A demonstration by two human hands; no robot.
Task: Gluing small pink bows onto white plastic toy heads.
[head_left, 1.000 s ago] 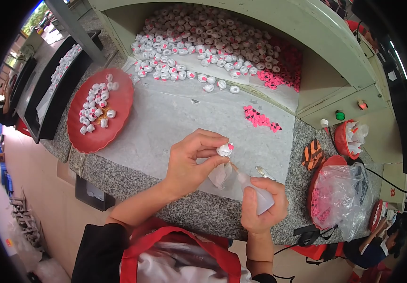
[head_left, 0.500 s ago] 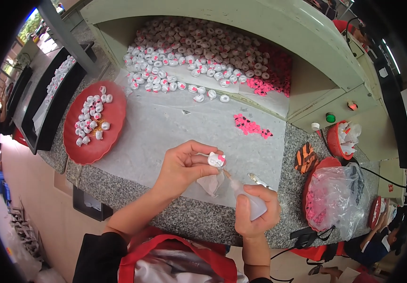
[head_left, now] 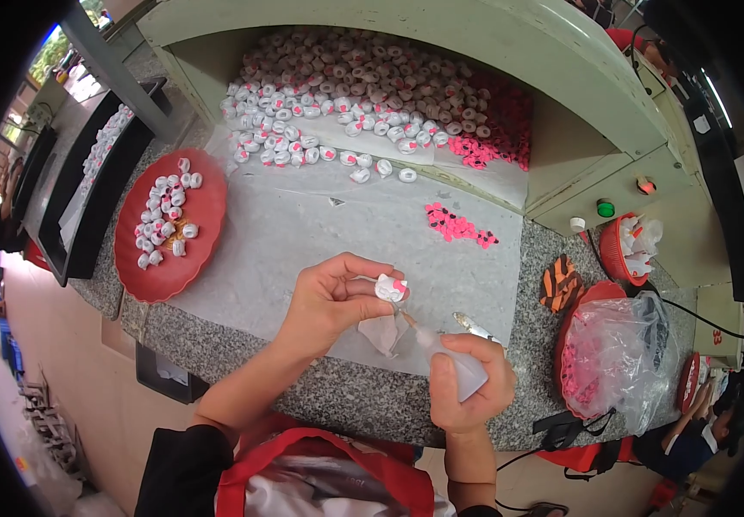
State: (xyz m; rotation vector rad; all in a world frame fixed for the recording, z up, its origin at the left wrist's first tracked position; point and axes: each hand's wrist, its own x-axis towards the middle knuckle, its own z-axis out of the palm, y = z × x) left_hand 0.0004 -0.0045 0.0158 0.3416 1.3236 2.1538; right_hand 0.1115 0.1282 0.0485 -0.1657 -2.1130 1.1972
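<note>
Between the thumb and fingers of my left hand [head_left: 329,302] is a small white cat-head figure [head_left: 387,287] with a pink bow, held above the white sheet. My right hand [head_left: 480,388] is wrapped round a translucent squeeze bottle [head_left: 462,372]. Its thin nozzle points up and left, with the tip just below the figure and apart from it. Under my hands lies a crumpled whitish cloth or paper piece [head_left: 381,334]. A silvery, tube-like item [head_left: 473,326] rests just beyond the bottle. Small pink pieces [head_left: 458,226] are scattered farther back on the sheet.
A red scalloped plate [head_left: 135,276] with several white figures stands at the left. Many more figures [head_left: 294,138] fill the green cabinet's [head_left: 579,164] opening at the back. At the right are a striped cloth [head_left: 560,284], a red basket [head_left: 615,258] and a plastic bag [head_left: 635,345].
The cat-head figure has shifted slightly left and up in my left hand, and more of its front shows. The bottle's nozzle tip has moved a little left and down.
</note>
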